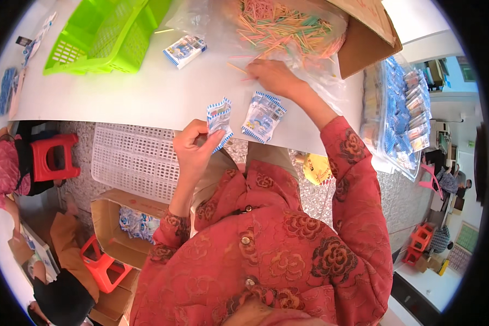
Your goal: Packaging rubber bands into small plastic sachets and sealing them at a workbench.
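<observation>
My left hand is closed on a small sachet, white with blue striped ends, pinched upright over the table's near edge. To the right of it, a couple of similar packets lie overlapped on the table. My right hand reaches farther out, its fingertips pinched around thin coloured sticks that poke out to the left. Just beyond, a clear plastic bag spills a heap of pink, yellow and green sticks. Another packet lies alone near the green basket.
The green plastic basket stands at the back left of the white table. An open cardboard box leans at the back right, above a clear tub of packets. Below are a white crate, a carton, red stools and seated people.
</observation>
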Motion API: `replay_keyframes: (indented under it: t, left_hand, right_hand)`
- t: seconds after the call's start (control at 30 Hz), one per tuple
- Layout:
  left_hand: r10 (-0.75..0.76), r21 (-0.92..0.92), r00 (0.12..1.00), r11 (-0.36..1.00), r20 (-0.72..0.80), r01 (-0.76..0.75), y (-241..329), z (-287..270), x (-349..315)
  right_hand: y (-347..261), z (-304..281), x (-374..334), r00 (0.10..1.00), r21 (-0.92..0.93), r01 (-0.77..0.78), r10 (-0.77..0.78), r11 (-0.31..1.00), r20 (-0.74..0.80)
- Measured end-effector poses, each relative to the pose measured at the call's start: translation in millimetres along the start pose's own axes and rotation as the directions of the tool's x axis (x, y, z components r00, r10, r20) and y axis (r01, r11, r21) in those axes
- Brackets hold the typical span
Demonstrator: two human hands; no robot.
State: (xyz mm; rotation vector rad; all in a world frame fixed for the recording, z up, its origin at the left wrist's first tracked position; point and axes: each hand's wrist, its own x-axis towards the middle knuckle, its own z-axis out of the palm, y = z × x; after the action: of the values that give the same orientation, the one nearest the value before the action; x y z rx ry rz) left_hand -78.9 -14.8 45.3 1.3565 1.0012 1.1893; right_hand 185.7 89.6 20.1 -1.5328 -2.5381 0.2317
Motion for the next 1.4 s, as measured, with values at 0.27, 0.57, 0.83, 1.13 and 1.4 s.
replay_keyframes:
  t: [0.27, 0.57, 0.83, 1.13, 1.4]
  left_hand:
    - [0.022, -0.118, 0.996, 0.993, 0.085, -0.012, -4, 12, -1]
    - [0.010, -0.088, 0.994, 0.996, 0.112, 0.000, -6, 16, -3]
    - [0.003, -0.082, 0.991, 0.997, 0.136, 0.009, -7, 22, -2]
    - [0.007, -0.057, 0.992, 0.998, 0.129, 0.000, -10, 24, -3]
    - [-0.012, -0.037, 0.991, 0.999, 0.134, 0.017, -10, 22, -5]
  right_hand:
    - [25, -24, -5, 0.994, 0.150, -0.049, 0.063, 0.987, -0.093]
    - [39, -21, 17, 0.988, -0.096, 0.055, -0.040, 0.994, 0.148]
    - [19, -13, 14, 0.978, -0.275, 0.197, -0.170, 0.941, 0.121]
    - [-1, -3, 6, 0.982, -0.245, 0.175, -0.187, 0.954, -0.028]
    - [2, 0, 0, 0.981, -0.259, 0.166, -0.185, 0.951, -0.051]
